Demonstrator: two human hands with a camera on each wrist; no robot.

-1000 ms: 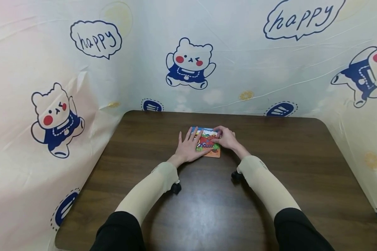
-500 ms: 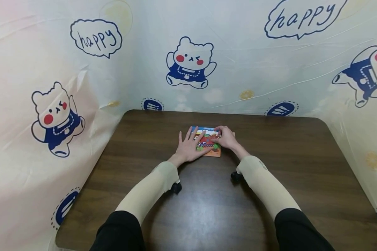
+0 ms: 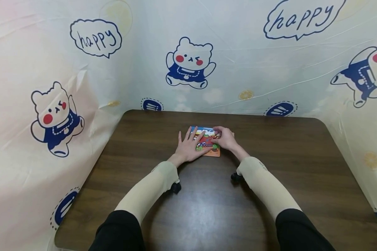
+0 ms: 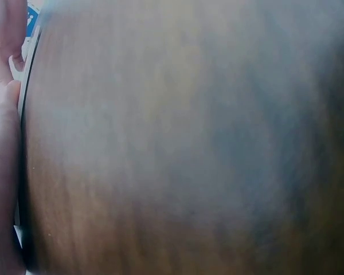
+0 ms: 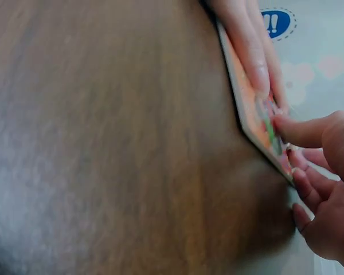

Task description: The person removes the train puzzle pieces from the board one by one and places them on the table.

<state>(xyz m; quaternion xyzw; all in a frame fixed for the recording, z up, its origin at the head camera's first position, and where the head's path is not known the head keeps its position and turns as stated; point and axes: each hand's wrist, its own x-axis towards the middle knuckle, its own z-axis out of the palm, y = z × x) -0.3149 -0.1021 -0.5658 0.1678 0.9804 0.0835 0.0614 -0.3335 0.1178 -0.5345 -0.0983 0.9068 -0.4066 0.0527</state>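
A small flat board [image 3: 206, 142] with a colourful printed picture lies near the far edge of the table. My left hand [image 3: 187, 147] rests on its left part, fingers spread and straight, covering some of the picture. From the right side, my right hand [image 3: 227, 138] holds the board with bent fingers. In the right wrist view, the thumb of the right hand [image 5: 327, 172] is on the picture face and other fingers curl at the board's edge. The left wrist view shows only part of the left hand [image 4: 3, 137] along the board's pale edge.
The brown wooden table [image 3: 204, 209] has rounded corners. A pale curtain [image 3: 235, 66] printed with bears and the word "happy" stands behind it and along both sides. A small black device [image 3: 176, 187] hangs under the left wrist, another black device [image 3: 237, 177] under the right.
Both hands and the board stay in place; the right fingers shift only very slightly on the picture.
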